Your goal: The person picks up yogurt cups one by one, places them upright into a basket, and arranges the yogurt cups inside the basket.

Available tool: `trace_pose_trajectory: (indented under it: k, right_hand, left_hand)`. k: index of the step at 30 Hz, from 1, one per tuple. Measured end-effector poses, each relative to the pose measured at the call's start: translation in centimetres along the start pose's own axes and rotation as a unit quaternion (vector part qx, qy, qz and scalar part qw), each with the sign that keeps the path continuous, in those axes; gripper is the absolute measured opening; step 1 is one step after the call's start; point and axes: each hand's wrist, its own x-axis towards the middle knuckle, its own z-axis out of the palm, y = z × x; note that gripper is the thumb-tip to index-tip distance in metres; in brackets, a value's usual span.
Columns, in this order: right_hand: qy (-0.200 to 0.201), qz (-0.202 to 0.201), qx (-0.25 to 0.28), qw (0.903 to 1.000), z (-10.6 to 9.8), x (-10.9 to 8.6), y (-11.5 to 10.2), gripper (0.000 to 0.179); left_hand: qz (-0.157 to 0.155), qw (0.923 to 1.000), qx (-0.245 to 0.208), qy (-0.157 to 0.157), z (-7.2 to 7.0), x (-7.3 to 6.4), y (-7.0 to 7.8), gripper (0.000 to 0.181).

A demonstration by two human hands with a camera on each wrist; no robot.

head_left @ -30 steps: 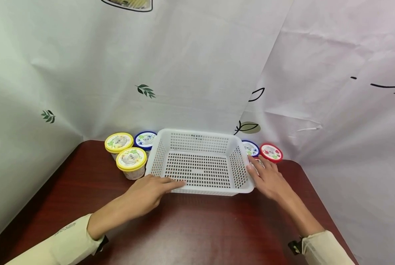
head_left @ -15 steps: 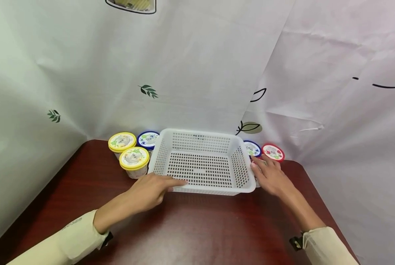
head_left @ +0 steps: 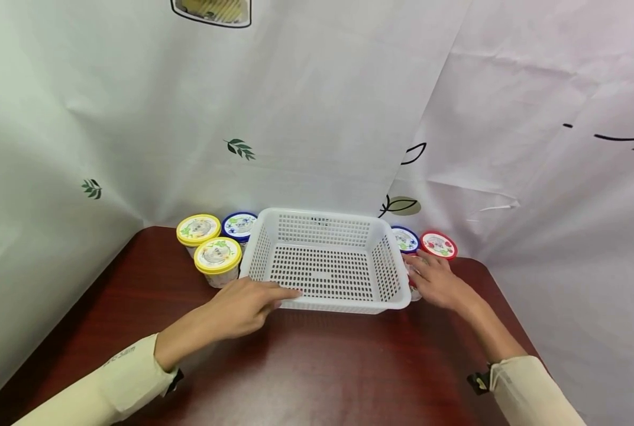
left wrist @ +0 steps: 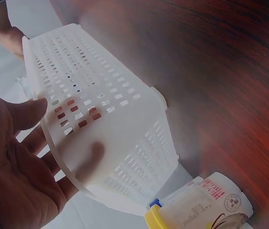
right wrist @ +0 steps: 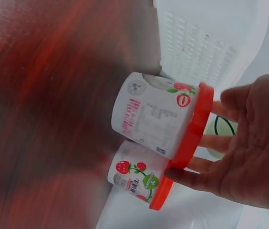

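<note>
A white plastic basket (head_left: 319, 305) with perforated sides stands in the middle of the table. My left hand (head_left: 245, 307) pinches its near left rim; in the left wrist view the thumb (left wrist: 32, 114) is outside the wall and the fingers reach over inside. At the basket's right end, my right hand (head_left: 436, 281) lies over a white tub with a red lid (right wrist: 153, 112), fingers fairly straight across the lid and partly hidden behind it. Another red-lidded tub (right wrist: 137, 174) sits beside it, the little finger at its lid edge. Behind these stands a blue-lidded tub (head_left: 405, 239).
Left of the basket stand two yellow-lidded tubs (head_left: 218, 257) and a blue-lidded tub (head_left: 239, 225). The dark red wooden table (head_left: 327, 367) ends at a white patterned cloth (head_left: 317, 118) hanging behind and at the sides.
My right hand has shifted from the basket's right rim onto the near red-lidded tub, which shows more between the fingers. The left hand stays at the rim.
</note>
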Motion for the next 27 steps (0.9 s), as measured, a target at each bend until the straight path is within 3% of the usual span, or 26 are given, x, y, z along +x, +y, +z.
trace_pose_trajectory:
  k: [6, 12, 27]
  right_hand:
    - [-0.035, 0.007, 0.0, 0.9994, -0.4, 0.4, 0.1, 0.07]
    - [-0.036, -0.005, -0.03, 0.9989, -1.0, 1.2, 0.3, 0.08]
    - [-0.111, -0.009, -0.057, 0.9922, -3.3, 2.9, 0.1, 0.083]
  left_hand:
    - [0.0, 0.9998, 0.007, -0.018, 0.0, 0.0, -0.1, 0.047]
    - [-0.011, 0.9996, 0.012, -0.021, -0.3, 0.2, 0.2, 0.048]
    - [-0.051, 0.9972, -0.02, -0.05, -0.9, 1.0, 1.0, 0.051]
